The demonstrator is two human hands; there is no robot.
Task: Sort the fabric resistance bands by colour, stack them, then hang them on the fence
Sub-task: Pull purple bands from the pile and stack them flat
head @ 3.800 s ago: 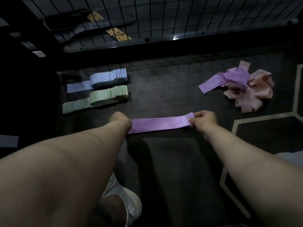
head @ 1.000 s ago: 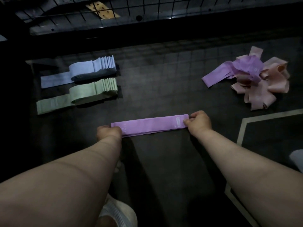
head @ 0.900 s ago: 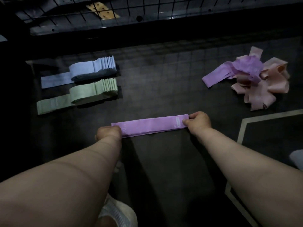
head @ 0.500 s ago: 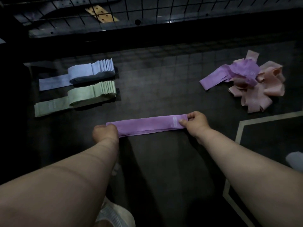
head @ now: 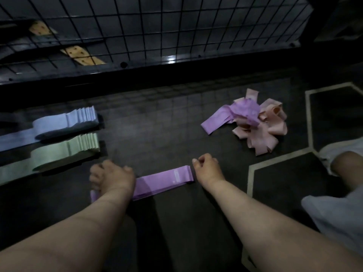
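A flat purple band (head: pixel 163 181) lies on the dark floor in front of me, with more purple layers showing under it. My left hand (head: pixel 112 177) sits curled over its left end and hides it. My right hand (head: pixel 208 169) is a loose fist just off the band's right end, apart from it. At the left lie a fanned stack of blue bands (head: pixel 64 122) and a fanned stack of green bands (head: pixel 64 152). A loose pile at the right mixes purple bands (head: pixel 243 110) and pink bands (head: pixel 261 134). The wire fence (head: pixel 176 26) stands across the back.
A pale line (head: pixel 275 160) marks the floor at the right. My foot in a white shoe (head: pixel 332 154) and light clothing (head: pixel 337 218) sit at the right edge. Wooden pieces (head: pixel 82 55) lie behind the fence. Bare floor separates the stacks from the pile.
My right hand has let go of the band's right end. My left hand has moved forward over the left end. The view has tilted up, showing more of the fence.
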